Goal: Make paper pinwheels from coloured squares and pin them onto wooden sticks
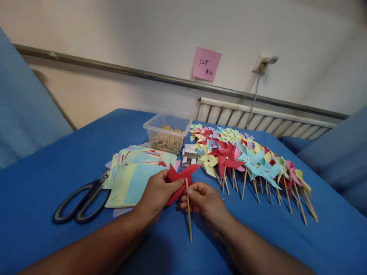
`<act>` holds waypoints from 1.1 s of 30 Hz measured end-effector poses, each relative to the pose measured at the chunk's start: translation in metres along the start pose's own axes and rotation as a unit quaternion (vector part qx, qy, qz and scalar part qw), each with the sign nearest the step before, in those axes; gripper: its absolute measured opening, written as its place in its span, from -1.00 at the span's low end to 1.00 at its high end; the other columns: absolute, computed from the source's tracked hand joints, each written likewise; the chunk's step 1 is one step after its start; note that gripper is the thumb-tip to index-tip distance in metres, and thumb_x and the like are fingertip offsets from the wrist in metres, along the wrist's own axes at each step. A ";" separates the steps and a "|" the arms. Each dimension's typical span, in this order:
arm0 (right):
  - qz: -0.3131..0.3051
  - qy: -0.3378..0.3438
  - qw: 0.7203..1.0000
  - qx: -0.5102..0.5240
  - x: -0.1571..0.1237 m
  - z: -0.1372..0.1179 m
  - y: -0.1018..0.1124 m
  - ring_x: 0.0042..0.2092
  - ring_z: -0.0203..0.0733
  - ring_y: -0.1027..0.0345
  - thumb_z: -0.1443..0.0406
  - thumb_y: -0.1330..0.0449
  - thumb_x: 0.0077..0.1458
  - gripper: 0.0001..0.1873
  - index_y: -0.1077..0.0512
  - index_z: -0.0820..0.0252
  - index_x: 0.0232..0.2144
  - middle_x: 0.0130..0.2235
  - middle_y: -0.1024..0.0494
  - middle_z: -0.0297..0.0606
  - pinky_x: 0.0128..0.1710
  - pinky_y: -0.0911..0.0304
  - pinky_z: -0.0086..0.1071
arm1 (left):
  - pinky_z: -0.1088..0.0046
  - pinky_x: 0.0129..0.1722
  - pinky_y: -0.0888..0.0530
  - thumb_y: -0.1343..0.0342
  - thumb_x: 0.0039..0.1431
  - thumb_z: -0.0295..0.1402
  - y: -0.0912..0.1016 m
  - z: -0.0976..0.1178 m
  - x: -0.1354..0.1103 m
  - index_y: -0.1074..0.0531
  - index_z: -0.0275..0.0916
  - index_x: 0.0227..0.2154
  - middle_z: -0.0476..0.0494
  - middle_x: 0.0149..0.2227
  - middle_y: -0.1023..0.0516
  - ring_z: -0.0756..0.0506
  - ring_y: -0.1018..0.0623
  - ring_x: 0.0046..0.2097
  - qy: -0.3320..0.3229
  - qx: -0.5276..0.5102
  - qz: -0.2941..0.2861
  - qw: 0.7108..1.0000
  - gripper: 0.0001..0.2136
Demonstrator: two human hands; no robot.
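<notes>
My left hand [156, 194] is closed on a red paper pinwheel [187, 172], its thumb lying across the folded blades. Between the thumb and fingers of my right hand [205, 202] is a thin wooden stick [189, 219], pinched near its upper part. The stick's top end lies against the pinwheel, and its lower end points down toward the table. Whether a pin joins the two cannot be seen from this side. Beyond my left hand lies a stack of coloured paper sheets [140, 183].
Large scissors [86, 202] lie left of the paper. A clear plastic box [147, 128] of wooden sticks [169, 139] stands behind, beside a small white box [189, 156]. Many finished pinwheels [248, 158] cover the right side of the blue-covered table [91, 133]. A radiator [258, 114] runs along the wall.
</notes>
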State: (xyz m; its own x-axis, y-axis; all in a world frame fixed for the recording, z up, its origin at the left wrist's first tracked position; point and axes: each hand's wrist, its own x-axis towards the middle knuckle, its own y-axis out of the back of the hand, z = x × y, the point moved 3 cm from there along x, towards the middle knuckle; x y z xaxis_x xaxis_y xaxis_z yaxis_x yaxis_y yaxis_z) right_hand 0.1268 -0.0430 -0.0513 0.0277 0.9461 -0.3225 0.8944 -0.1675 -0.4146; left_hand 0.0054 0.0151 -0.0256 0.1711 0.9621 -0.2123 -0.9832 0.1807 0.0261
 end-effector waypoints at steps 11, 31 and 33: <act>-0.001 0.010 1.000 -0.007 0.000 0.001 -0.001 -0.53 -0.28 -0.43 0.03 -0.45 -0.30 -0.52 -0.40 0.28 -0.51 -0.53 -0.54 -0.28 -0.51 -0.28 -0.44 | 0.53 -0.56 -0.32 -0.33 -0.23 -0.30 0.000 -0.002 0.000 -0.43 -0.26 -0.57 -0.01 -0.59 -0.52 -0.03 -0.46 -0.55 -0.008 0.003 0.000 1.000 -0.79; 0.002 0.013 1.000 -0.009 0.000 0.003 -0.001 -0.56 -0.33 -0.42 0.02 -0.45 -0.32 -0.50 -0.38 0.27 -0.52 -0.56 -0.53 -0.32 -0.52 -0.28 -0.48 | 0.54 -0.55 -0.29 -0.29 -0.20 -0.27 -0.001 0.000 -0.001 -0.38 -0.26 -0.58 0.05 -0.61 -0.46 0.00 -0.41 -0.54 -0.019 0.031 0.006 0.999 -0.78; 0.002 0.014 1.000 -0.004 0.001 0.004 0.000 -0.56 -0.33 -0.42 0.03 -0.45 -0.32 -0.51 -0.38 0.27 -0.51 -0.57 -0.53 -0.34 -0.53 -0.28 -0.49 | 0.54 -0.55 -0.29 -0.28 -0.19 -0.27 -0.001 -0.001 -0.001 -0.37 -0.26 -0.57 0.05 -0.60 -0.46 0.00 -0.40 -0.54 -0.023 0.035 0.004 0.999 -0.78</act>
State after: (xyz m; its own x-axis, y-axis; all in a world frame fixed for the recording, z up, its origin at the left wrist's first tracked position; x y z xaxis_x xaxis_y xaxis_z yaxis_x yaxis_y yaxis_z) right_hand 0.1247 -0.0433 -0.0546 0.0434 0.9532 -0.2992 0.8982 -0.1684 -0.4061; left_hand 0.0059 0.0139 -0.0260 0.1672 0.9716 -0.1675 -0.9781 0.1849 0.0958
